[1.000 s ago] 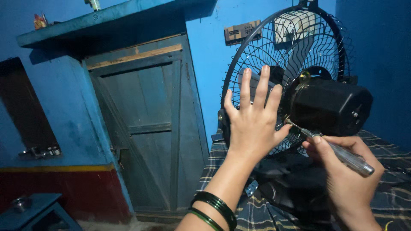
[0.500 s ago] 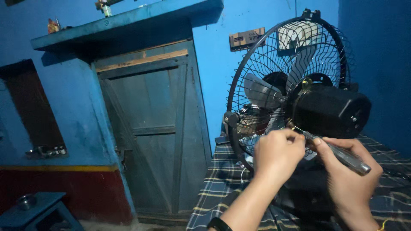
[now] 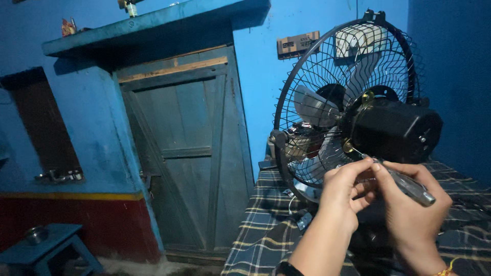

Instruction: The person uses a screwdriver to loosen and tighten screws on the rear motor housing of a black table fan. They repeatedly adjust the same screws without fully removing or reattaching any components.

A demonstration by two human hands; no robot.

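Right of frame: right hand [image 3: 414, 214] grips screwdriver [image 3: 404, 183], tip at brass screw [image 3: 348, 148] behind black fan motor [image 3: 396, 130], left hand [image 3: 345, 191] pinching the shaft — screw-turning step; next needs steady tip seating

This is looking like a room in a modest home rather than a workshop. Blue-painted walls [image 3: 266, 92] with a red band along the bottom are enclosing a weathered wooden door [image 3: 186, 153] under a concrete ledge [image 3: 153, 25]. A checked cloth [image 3: 261, 225] is covering the surface, and a small blue stool [image 3: 48, 245] is standing in the corner.
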